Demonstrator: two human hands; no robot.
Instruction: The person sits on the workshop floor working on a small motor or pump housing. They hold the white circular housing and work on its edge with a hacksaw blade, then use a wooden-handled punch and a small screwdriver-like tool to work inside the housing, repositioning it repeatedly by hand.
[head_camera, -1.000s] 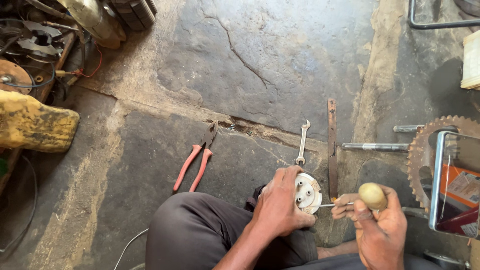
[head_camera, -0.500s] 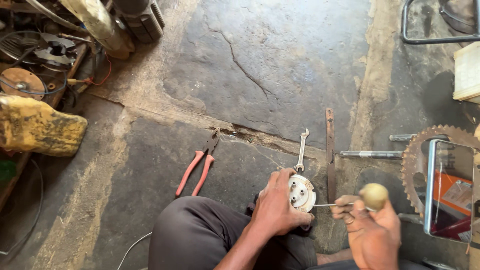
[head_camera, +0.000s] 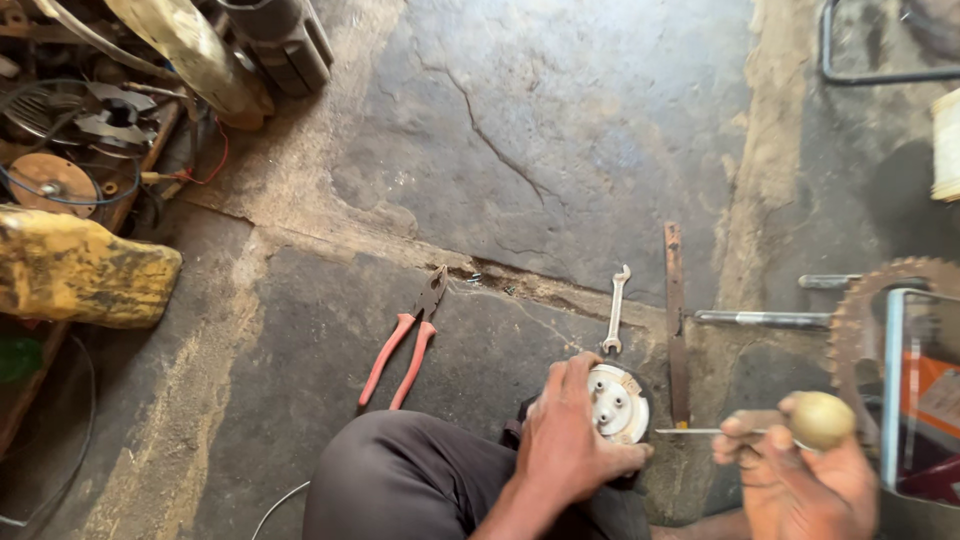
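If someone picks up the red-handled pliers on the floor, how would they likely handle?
The pliers look all metal at the head, so probably stiff and heavy for their size. Their handles lie splayed, so the joint likely swings loosely. Lying flat on the floor, they should slide rather than roll.

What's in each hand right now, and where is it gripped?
Left hand grips the round metal part by its rim; right hand holds the screwdriver by its yellowish handle.

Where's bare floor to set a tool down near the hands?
Bare: the cracked slab above the pliers and wrench, and the floor left of the pliers. Crowded: right side, with metal strip, rod and sprocket; far left, the parts pile.
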